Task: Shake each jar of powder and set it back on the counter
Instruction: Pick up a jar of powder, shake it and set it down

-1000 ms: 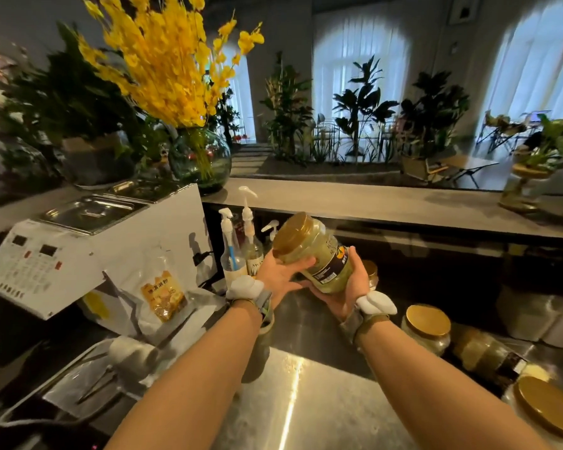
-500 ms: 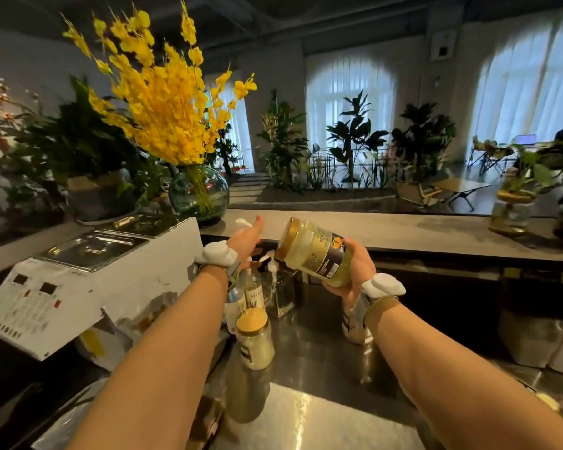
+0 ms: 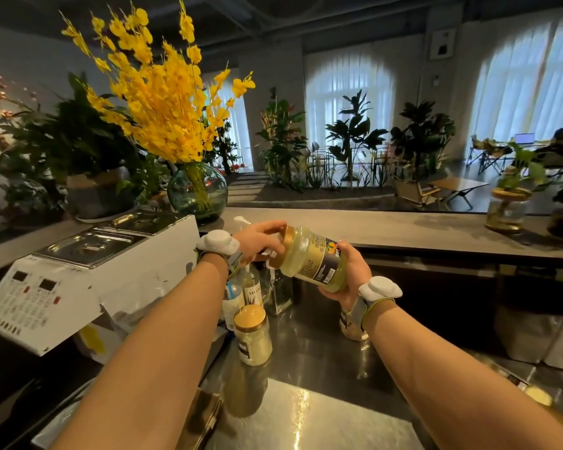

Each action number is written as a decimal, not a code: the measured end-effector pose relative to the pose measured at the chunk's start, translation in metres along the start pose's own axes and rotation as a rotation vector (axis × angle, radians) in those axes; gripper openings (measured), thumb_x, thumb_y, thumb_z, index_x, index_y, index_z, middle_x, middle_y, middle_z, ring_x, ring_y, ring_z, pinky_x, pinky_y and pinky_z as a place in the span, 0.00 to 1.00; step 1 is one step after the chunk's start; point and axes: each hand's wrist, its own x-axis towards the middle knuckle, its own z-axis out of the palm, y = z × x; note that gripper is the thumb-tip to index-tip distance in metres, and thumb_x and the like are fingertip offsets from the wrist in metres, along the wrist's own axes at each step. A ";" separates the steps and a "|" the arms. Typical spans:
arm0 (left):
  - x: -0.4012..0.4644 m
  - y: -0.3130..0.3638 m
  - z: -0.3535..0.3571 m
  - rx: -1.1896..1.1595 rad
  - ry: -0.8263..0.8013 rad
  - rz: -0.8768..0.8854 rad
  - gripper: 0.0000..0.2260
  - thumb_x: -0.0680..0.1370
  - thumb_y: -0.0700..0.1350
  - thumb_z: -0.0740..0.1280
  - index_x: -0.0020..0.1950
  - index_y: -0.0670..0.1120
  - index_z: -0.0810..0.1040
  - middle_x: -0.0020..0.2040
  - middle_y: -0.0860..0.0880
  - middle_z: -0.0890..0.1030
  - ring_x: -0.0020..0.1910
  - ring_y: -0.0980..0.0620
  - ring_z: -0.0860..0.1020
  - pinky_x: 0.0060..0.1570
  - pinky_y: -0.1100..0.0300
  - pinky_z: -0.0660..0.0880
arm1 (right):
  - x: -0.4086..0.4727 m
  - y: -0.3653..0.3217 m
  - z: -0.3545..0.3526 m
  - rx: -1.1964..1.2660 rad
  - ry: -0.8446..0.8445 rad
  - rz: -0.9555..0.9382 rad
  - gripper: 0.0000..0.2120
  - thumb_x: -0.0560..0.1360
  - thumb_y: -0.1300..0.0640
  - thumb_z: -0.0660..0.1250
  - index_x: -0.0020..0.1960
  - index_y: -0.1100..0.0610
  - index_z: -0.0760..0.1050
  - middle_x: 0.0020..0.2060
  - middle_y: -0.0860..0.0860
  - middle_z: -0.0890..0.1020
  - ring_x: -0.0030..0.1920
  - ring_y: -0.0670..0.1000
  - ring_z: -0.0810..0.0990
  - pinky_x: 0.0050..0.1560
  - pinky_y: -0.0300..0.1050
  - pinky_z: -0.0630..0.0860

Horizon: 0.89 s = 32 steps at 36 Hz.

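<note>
- A second jar stands behind the right wrist, so only its bottom part shows.
- The pump bottles are partly hidden behind the left arm, and one label reads only "MO".
- The writing on the held jar's label is too small to read.
- A gold lid peeks out at the right, past the right arm, and the rest of that thing is hidden.
- The big jar of pale yellow powder is up in the air above the steel counter, tipped on its side with its gold lid pointing left.
- The right hand holds the bottom end of the jar, with the thumb on top and the fingers curled under it.
- The left hand touches the lid end, with its fingers bent over the gold rim.
- A small jar of powder stands upright on the counter, below the hands and between the two arms.
- A white machine sits at the left, near a glass vase of yellow flowers.
</note>
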 end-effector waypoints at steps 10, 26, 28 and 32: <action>-0.001 0.008 0.012 0.051 0.111 -0.048 0.17 0.78 0.57 0.66 0.63 0.51 0.76 0.61 0.47 0.79 0.61 0.45 0.77 0.63 0.46 0.74 | -0.005 0.005 -0.002 0.039 -0.004 0.033 0.19 0.78 0.41 0.65 0.64 0.51 0.77 0.58 0.59 0.84 0.57 0.60 0.83 0.57 0.58 0.81; -0.001 0.011 0.006 -0.245 0.113 0.018 0.19 0.81 0.59 0.57 0.60 0.47 0.79 0.63 0.44 0.77 0.66 0.39 0.73 0.67 0.39 0.69 | -0.015 0.000 0.005 0.085 -0.010 0.060 0.16 0.79 0.43 0.64 0.58 0.54 0.79 0.48 0.57 0.85 0.48 0.57 0.85 0.52 0.54 0.81; 0.002 0.009 0.006 -0.222 0.154 -0.069 0.22 0.80 0.62 0.57 0.65 0.48 0.76 0.62 0.46 0.75 0.64 0.42 0.72 0.62 0.38 0.72 | -0.015 -0.001 0.004 0.046 -0.002 0.054 0.15 0.79 0.43 0.64 0.58 0.53 0.78 0.49 0.57 0.85 0.49 0.57 0.84 0.51 0.54 0.81; 0.003 0.000 0.008 0.012 0.131 -0.187 0.24 0.75 0.64 0.65 0.63 0.48 0.75 0.61 0.44 0.78 0.60 0.41 0.76 0.56 0.40 0.77 | -0.016 -0.001 0.005 -0.004 0.000 0.073 0.16 0.79 0.43 0.66 0.59 0.53 0.77 0.50 0.57 0.84 0.51 0.57 0.84 0.53 0.55 0.81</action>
